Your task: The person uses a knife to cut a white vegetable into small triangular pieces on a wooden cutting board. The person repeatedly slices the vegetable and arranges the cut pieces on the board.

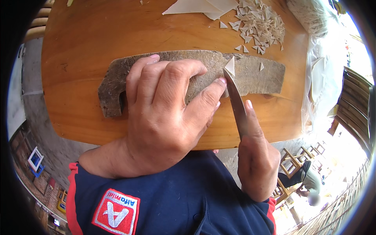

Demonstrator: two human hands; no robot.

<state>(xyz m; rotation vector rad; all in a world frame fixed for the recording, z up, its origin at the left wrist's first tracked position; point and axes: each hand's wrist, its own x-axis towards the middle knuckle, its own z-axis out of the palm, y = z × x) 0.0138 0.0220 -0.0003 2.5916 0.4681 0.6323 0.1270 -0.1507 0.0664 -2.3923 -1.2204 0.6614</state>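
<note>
My right hand [257,155] holds a knife [236,108], its index finger stretched along the blade. The blade's tip touches a pale thin triangular piece [231,67] lying on a worn wooden board [205,58]. My left hand [164,108] rests over the board's left half, fingers bent, with its thumb tip just left of the knife tip. Whether anything is under the left palm is hidden. A smaller pale triangle [261,66] lies farther right on the board.
The board lies on a varnished wooden table [88,35]. A heap of small pale triangles [261,25] and larger thin pale sheets [196,6] are at its far side. A clear plastic bag [320,73] stands along the right edge. A person [311,179] bends near wooden furniture at lower right.
</note>
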